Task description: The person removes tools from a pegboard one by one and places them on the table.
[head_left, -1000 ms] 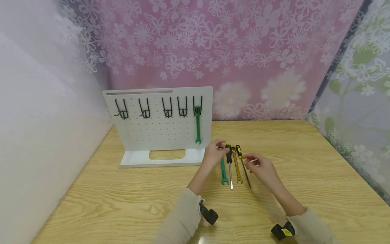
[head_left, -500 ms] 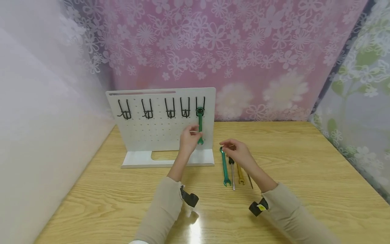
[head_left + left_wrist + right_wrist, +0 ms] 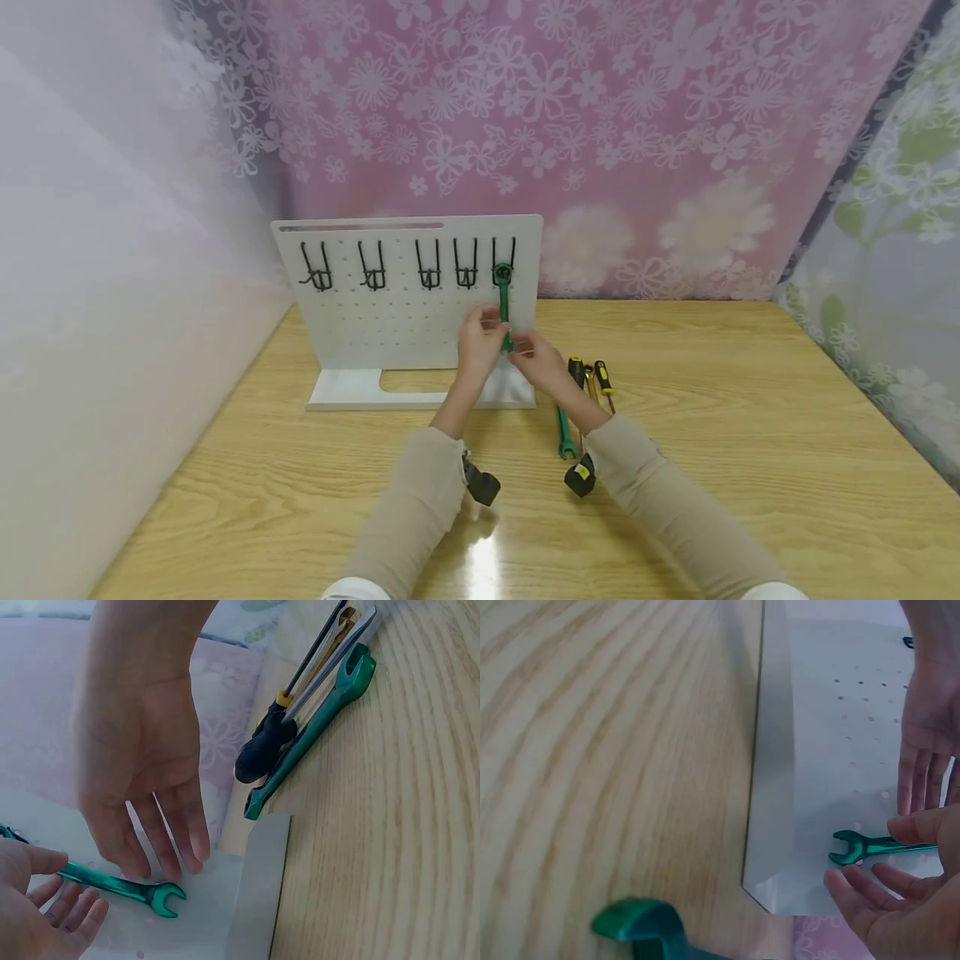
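Note:
A green combination wrench (image 3: 504, 298) hangs by its ring end from the rightmost hook of the white pegboard (image 3: 405, 325). My left hand (image 3: 478, 343) has its thumb and fingers on either side of the shaft, pinching it, as the left wrist view shows near the wrench's handle (image 3: 112, 882). Around the lower, open-jawed end is my right hand (image 3: 542, 363); in the right wrist view its thumb and fingers (image 3: 911, 886) spread above and below the wrench with a gap. Whether its fingertips touch the metal is unclear.
Right of the board lie a second green wrench (image 3: 566, 435), a black-and-yellow screwdriver (image 3: 576, 372), a gold wrench (image 3: 591, 382) and another screwdriver (image 3: 603, 378), partly hidden by my right arm. Several bare black hooks (image 3: 429, 271) line the board, which stands on a wooden table (image 3: 270, 483).
From the tools on the table, my left hand has moved left to the hanging wrench. My right hand has followed, passing over the tools to the wrench's lower end. The view has shifted slightly.

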The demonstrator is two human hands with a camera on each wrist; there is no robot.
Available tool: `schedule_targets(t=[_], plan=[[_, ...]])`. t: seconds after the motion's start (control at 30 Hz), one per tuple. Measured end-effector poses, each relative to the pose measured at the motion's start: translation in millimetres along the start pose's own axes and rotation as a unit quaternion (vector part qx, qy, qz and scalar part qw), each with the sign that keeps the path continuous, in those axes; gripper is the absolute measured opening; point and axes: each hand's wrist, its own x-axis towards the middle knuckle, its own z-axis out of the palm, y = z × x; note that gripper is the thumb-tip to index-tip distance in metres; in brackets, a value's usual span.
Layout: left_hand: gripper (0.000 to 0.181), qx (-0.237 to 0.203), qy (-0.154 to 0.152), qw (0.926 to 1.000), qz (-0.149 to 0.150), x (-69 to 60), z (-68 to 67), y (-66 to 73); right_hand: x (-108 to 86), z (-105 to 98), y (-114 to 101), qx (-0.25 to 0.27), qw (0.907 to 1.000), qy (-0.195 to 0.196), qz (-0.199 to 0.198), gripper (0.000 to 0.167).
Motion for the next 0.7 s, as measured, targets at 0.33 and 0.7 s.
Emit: schedule_targets(t=[0.33, 0.7], plan=[[0.022, -0.012, 0.015, 0.9998, -0.001, -2.9, 8.5, -3.4, -1.0, 4, 9, -0.03, 0.9994, -0.003, -0.02, 0.027], [0.023, -0.028, -0.007, 0.9996, -0.006, -12.8, 11.0, -2.7, -20.0, 1, 5, -0.015, 0.999, 0.026, -0.034, 0.015]])
